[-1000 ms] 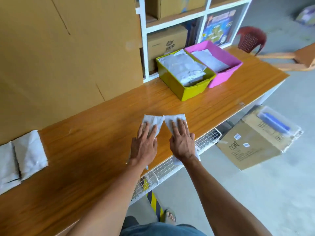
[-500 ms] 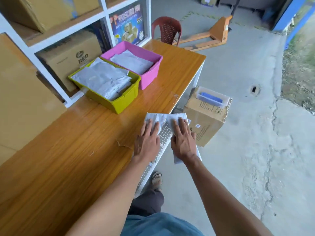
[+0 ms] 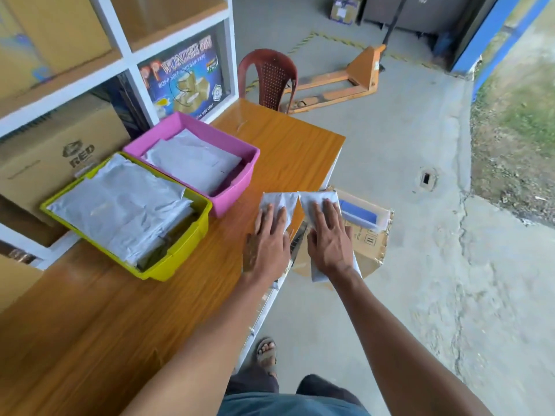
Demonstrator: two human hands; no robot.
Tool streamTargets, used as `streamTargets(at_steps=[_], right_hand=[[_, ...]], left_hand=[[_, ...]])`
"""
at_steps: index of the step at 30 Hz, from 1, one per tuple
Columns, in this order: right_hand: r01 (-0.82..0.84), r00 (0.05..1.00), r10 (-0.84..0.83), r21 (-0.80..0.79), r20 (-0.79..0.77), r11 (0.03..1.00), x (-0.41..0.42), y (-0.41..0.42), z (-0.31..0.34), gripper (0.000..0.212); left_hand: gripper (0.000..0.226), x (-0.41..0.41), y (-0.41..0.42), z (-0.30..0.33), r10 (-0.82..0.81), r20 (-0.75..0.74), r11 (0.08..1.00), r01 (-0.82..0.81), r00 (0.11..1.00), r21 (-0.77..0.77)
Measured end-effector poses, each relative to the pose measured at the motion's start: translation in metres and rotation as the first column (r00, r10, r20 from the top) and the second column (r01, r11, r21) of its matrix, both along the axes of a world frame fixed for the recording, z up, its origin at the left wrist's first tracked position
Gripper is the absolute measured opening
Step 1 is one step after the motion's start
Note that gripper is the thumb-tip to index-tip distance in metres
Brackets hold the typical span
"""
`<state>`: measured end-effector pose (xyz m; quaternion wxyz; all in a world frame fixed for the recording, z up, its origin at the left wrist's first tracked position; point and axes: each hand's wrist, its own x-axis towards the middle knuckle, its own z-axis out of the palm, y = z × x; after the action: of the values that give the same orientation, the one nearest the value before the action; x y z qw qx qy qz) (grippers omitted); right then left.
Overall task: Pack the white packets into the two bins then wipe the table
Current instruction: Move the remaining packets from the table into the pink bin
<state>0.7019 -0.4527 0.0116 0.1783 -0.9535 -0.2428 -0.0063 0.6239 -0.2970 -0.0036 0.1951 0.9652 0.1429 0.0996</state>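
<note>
With both the yellow bin (image 3: 168, 267) and the pink bin (image 3: 237, 187) beside it already stacked with packets, the left hand (image 3: 267, 244) and right hand (image 3: 329, 244) each press flat-fingered on a white packet (image 3: 277, 202) just right of the pink bin, still unpacked, and wiping the table (image 3: 120, 325) remains.

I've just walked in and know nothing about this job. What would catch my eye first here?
Probably the two hands side by side at the near edge of the orange wooden table: the left hand and the right hand each press flat on a white packet. Just to their left sit a pink bin and, beside it, a yellow-green bin, both filled with white packets. Beyond the table's far end stands a dark red plastic chair.
</note>
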Motion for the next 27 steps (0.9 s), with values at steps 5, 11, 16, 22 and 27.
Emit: streamTargets(at_steps=[5,11,16,22,27], right_hand=[[-0.07,0.994,0.064,0.066,0.092,0.995,0.076,0.048,0.03,0.069],[-0.249,0.966,0.239,0.097,0.098,0.964,0.149,0.136,0.062,0.068],[-0.443,0.896,0.439,0.081,0.06,0.893,0.181,0.21,0.065,0.068],[-0.651,0.759,0.651,0.021,0.027,0.758,0.198,0.279,0.068,0.073],[-0.741,0.672,0.741,-0.023,-0.011,0.672,0.203,0.319,0.066,0.074]], left_hand=[[0.066,0.067,0.029,0.038,0.125,0.059,0.991,-0.128,0.99,0.05],[0.068,0.121,0.086,0.066,0.32,0.083,0.942,-0.326,0.944,0.079],[0.066,0.139,0.132,0.074,0.528,0.049,0.844,-0.531,0.848,0.084],[0.063,0.144,0.171,0.077,0.736,-0.015,0.676,-0.734,0.676,0.069],[0.06,0.152,0.19,0.085,0.83,-0.093,0.553,-0.833,0.551,0.004]])
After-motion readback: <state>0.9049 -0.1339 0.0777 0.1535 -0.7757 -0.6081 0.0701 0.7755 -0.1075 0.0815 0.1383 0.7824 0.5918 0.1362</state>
